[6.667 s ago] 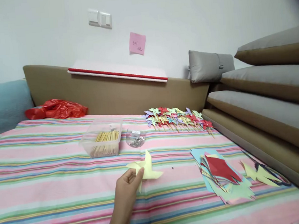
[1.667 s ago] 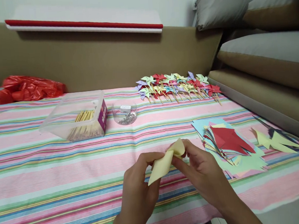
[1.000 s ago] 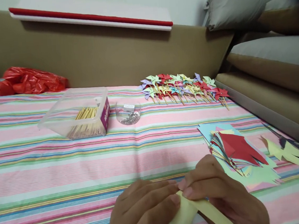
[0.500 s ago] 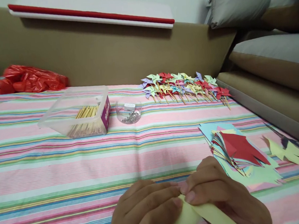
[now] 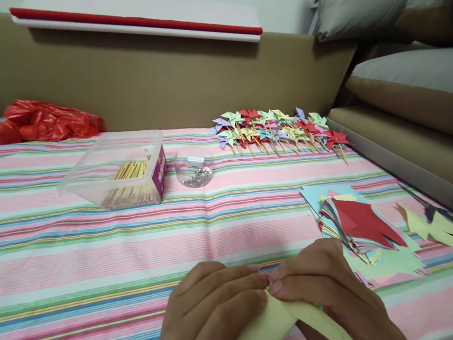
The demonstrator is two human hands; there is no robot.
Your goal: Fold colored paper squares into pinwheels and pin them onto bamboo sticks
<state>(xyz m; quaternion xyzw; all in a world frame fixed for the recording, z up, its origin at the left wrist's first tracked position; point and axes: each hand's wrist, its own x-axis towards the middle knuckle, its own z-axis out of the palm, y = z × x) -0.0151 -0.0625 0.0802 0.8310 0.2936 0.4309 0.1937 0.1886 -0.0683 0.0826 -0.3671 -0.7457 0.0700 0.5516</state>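
Note:
Low in the view, my left hand (image 5: 211, 311) and my right hand (image 5: 332, 293) meet fingertip to fingertip over a pale yellow cut paper (image 5: 272, 327). Both hands pinch its folded flaps together at the centre. The paper curls downward below my fingers, and its lower part runs out of view. The hands hover just above the striped cloth (image 5: 99, 255) near its front edge.
A stack of cut coloured papers (image 5: 358, 222) lies right of my hands, with yellow pieces and scissors (image 5: 437, 220) beyond. Farther back are a clear box of wooden sticks (image 5: 123, 171), a small cup of pins (image 5: 195, 170), a row of finished pinwheels (image 5: 278, 131) and a red bag (image 5: 40, 120).
Earlier my left hand alone held the flat paper; then both hands folded its flaps inward. In the last second the hands hardly moved, the pinch staying at the centre.

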